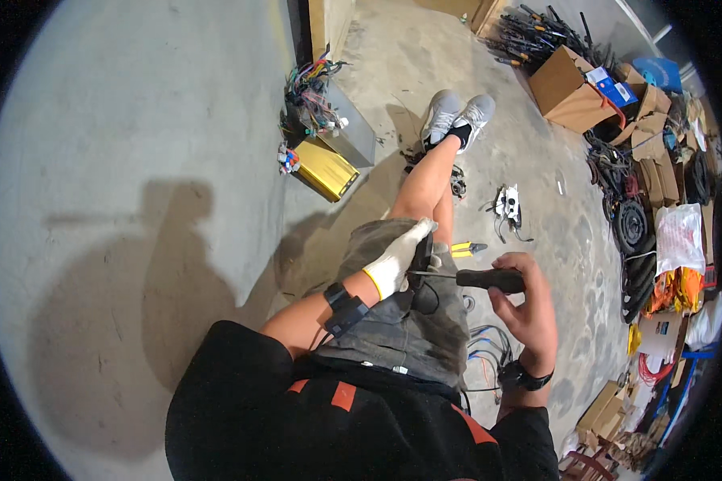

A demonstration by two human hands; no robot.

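Note:
My left hand (395,264), in a white glove with a yellow cuff edge, is closed around a dark, flat part (422,258) above my lap. Fingers and glove hide much of that part, so its kind is unclear. Bare, my right hand (528,309) grips the black handle of a screwdriver (488,279). Its thin metal shaft points left, and the tip meets or lies close to the dark part. A thin black cable (433,298) loops below the part over my grey shorts. Pliers with yellow handles (467,249) lie on the floor beyond the screwdriver.
A white-and-black device (508,210) with leads lies on the floor ahead. Loose cables (489,349) are beside my right hip. By the left wall stand a gold metal case (326,170) and bundled wires (314,96). Cardboard boxes (565,90) and a wheel (631,224) line the right.

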